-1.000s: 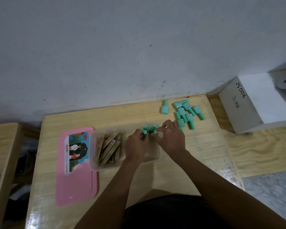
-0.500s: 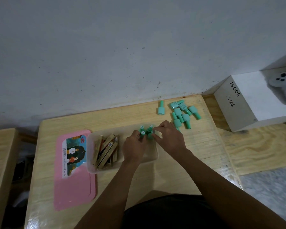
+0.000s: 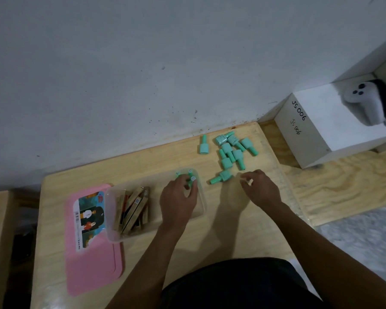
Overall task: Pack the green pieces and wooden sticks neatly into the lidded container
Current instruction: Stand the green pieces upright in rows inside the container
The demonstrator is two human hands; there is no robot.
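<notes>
Green pieces [image 3: 231,150] lie mostly loose near the tabletop's far right corner, one apart at [image 3: 203,145] and one nearest the hands [image 3: 221,176]; a few already stand upright in the container's [image 3: 201,197] right end, with the wooden sticks [image 3: 133,208] piled at its left end. The pink lid [image 3: 94,259] rests beside it, toward the left edge. Left hand [image 3: 178,197] steadies the standing pieces, fingers curled round them. Right hand [image 3: 260,186] hovers just beside the nearest loose piece, fingers bent but holding nothing. Best to pinch that piece by its neck, stand it tight against the others, and keep the left hand bracing so none topple.
</notes>
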